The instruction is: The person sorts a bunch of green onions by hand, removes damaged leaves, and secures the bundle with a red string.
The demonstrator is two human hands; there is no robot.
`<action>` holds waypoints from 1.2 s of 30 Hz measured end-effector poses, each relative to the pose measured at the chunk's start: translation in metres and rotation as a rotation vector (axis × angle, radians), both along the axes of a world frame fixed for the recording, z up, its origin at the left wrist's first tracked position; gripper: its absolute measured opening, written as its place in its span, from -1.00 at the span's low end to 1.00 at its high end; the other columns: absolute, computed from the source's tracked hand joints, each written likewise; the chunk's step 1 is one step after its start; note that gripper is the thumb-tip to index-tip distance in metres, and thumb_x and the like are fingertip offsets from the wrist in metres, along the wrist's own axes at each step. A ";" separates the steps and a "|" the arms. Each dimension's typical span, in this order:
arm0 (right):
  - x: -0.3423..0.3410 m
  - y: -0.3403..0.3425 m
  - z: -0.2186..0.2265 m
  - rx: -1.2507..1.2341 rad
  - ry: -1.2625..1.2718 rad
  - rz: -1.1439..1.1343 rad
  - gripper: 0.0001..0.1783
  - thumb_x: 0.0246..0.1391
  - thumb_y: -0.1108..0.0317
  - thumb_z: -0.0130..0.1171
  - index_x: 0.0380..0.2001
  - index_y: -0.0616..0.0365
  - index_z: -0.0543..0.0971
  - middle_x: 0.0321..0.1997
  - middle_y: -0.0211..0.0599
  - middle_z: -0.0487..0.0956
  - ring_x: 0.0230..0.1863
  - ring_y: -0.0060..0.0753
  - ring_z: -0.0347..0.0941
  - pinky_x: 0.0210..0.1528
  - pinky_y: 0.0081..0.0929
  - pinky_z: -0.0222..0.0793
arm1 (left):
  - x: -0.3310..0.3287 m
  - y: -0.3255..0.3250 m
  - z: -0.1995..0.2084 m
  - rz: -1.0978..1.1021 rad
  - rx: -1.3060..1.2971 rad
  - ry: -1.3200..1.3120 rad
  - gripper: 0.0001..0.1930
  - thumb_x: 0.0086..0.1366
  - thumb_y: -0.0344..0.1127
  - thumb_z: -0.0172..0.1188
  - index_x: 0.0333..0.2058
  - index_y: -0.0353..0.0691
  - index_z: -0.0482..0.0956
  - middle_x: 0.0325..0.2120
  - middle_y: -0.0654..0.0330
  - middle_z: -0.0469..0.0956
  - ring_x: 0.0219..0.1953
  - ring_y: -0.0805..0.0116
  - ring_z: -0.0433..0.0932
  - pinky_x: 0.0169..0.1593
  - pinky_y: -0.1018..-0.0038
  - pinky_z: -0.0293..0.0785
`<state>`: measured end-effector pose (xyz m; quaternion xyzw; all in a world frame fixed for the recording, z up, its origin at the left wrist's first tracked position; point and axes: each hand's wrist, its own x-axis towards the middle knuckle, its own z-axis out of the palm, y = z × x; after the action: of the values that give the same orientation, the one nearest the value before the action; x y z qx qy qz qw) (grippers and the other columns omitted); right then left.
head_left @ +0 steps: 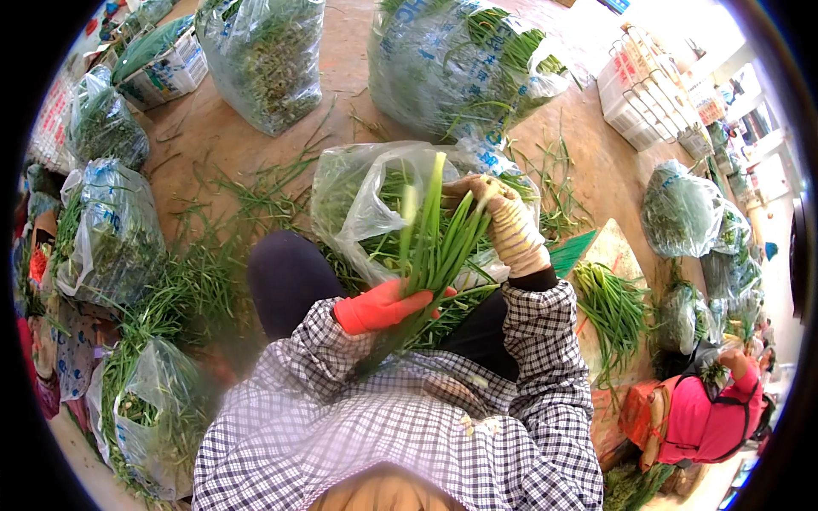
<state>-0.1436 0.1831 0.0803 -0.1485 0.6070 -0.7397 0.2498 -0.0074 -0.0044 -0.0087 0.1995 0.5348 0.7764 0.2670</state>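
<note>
My left hand (383, 308), in a red glove, is closed round a bunch of long green chives (439, 247) in front of my chest. The pale stalk ends point up and away from me, and the leaves trail down toward my lap. My right hand (504, 220), in a cream striped knitted glove, bends over the upper right of the bunch with its fingers curled against the stalk ends. Its fingertips are partly hidden. Just beyond both hands, an open clear plastic bag (345, 183) holds more greens between my knees.
On my right, a pile of chives (612, 311) lies on a board (626, 247). Large stuffed bags (434, 77) stand ahead, others (111, 230) at left. White crates (648, 89) are at far right. Loose leaves (264, 192) litter the floor. A person in pink (707, 417) sits at right.
</note>
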 end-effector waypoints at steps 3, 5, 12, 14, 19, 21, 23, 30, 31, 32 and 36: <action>0.007 -0.008 0.002 -0.024 -0.038 0.027 -0.41 0.09 -0.04 0.17 -0.07 0.32 0.49 -0.16 -0.12 0.58 -0.12 -0.30 0.53 0.01 -0.37 0.43 | -0.006 0.001 -0.010 -0.050 -0.073 0.282 -0.59 0.44 -0.31 -0.21 0.22 -0.25 0.19 0.11 0.11 0.37 -0.08 0.39 0.46 0.03 0.42 0.39; 0.021 -0.016 0.020 -0.127 -0.109 0.070 -0.40 0.08 -0.05 0.17 -0.04 0.29 0.47 -0.21 -0.16 0.59 -0.18 -0.36 0.54 -0.07 -0.41 0.46 | -0.002 0.001 -0.006 -0.125 -0.044 0.113 -0.59 0.44 -0.27 -0.18 0.21 -0.25 0.21 0.07 0.15 0.38 -0.09 0.44 0.44 0.02 0.47 0.39; 0.018 0.009 0.061 0.056 0.177 0.052 -0.60 0.13 0.06 0.14 -0.16 0.18 0.54 -0.26 -0.24 0.62 -0.23 -0.42 0.54 -0.16 -0.45 0.47 | 0.009 0.007 -0.003 0.047 0.200 -0.270 -0.55 0.45 -0.18 -0.21 0.24 -0.21 0.19 -0.02 0.20 0.44 -0.08 0.45 0.42 -0.01 0.50 0.37; 0.022 0.022 0.089 0.034 0.337 -0.142 -0.60 0.14 0.06 0.13 -0.17 0.19 0.55 -0.23 -0.20 0.62 -0.22 -0.42 0.54 -0.16 -0.44 0.48 | -0.001 0.002 -0.016 0.089 0.071 -0.102 -0.53 0.42 -0.19 -0.17 0.25 -0.20 0.17 -0.12 0.17 0.50 -0.18 0.42 0.46 -0.08 0.48 0.40; 0.030 0.070 0.142 0.233 0.491 -0.282 -0.62 0.19 0.15 0.06 -0.09 0.25 0.52 -0.14 -0.08 0.61 -0.12 -0.33 0.55 -0.11 -0.46 0.49 | 0.005 0.002 -0.009 -0.161 -0.821 0.339 -0.45 0.26 -0.07 0.06 0.19 -0.11 0.26 -0.20 -0.03 0.54 -0.16 0.10 0.53 -0.08 0.30 0.42; 0.026 0.082 0.149 0.072 0.553 -0.244 -0.61 0.20 0.18 0.05 -0.05 0.27 0.49 -0.12 -0.07 0.60 -0.08 -0.29 0.54 -0.09 -0.45 0.48 | 0.008 0.001 -0.017 -0.250 -1.050 0.488 -0.42 0.13 0.05 0.13 0.07 -0.15 0.37 -0.31 -0.09 0.54 -0.26 -0.08 0.52 -0.19 0.20 0.44; 0.019 0.101 0.155 -0.041 0.556 -0.332 -0.57 0.20 0.19 0.06 -0.01 0.32 0.45 -0.07 0.01 0.57 -0.02 -0.15 0.52 -0.02 -0.37 0.47 | 0.011 -0.001 -0.019 -0.255 -1.025 0.509 -0.49 0.12 0.05 0.13 -0.07 -0.19 0.41 -0.35 -0.06 0.55 -0.29 -0.06 0.53 -0.22 0.20 0.44; 0.006 0.177 0.163 -0.278 0.536 -0.678 -0.59 0.26 0.25 -0.04 0.04 0.35 0.34 0.06 0.15 0.44 0.05 0.10 0.42 0.14 0.07 0.38 | -0.003 -0.010 0.018 -0.141 -1.043 0.503 -0.45 0.18 0.03 0.10 0.02 -0.26 0.43 -0.21 -0.10 0.56 -0.16 -0.05 0.53 -0.10 0.20 0.43; 0.008 0.184 0.164 -0.294 0.541 -0.727 -0.60 0.27 0.25 -0.05 0.04 0.33 0.34 0.06 0.14 0.44 0.07 0.10 0.41 0.14 0.07 0.38 | -0.007 -0.010 0.022 -0.090 -1.003 0.529 -0.43 0.18 0.03 0.10 0.05 -0.27 0.42 -0.18 -0.09 0.56 -0.14 -0.03 0.53 -0.07 0.22 0.43; 0.010 0.189 0.164 -0.315 0.544 -0.776 -0.62 0.27 0.26 -0.06 0.04 0.31 0.34 0.07 0.13 0.43 0.08 0.10 0.40 0.14 0.08 0.37 | -0.011 -0.009 0.026 -0.041 -0.968 0.552 -0.41 0.18 0.02 0.11 0.07 -0.29 0.40 -0.15 -0.09 0.55 -0.11 -0.02 0.53 -0.05 0.24 0.42; 0.019 0.201 0.161 -0.394 0.640 -0.854 -0.62 0.29 0.26 -0.09 0.05 0.29 0.33 0.09 0.10 0.42 0.11 0.12 0.38 0.16 -0.01 0.37 | -0.028 0.000 0.052 0.006 -0.790 0.436 -0.42 0.21 -0.14 0.17 0.16 -0.26 0.32 -0.04 -0.08 0.51 0.00 0.12 0.51 0.06 0.34 0.40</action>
<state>-0.1242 0.3837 0.2415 -0.1505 0.5090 -0.7926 -0.3002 -0.0353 -0.0043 0.0435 0.2398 0.8346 0.4532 0.2016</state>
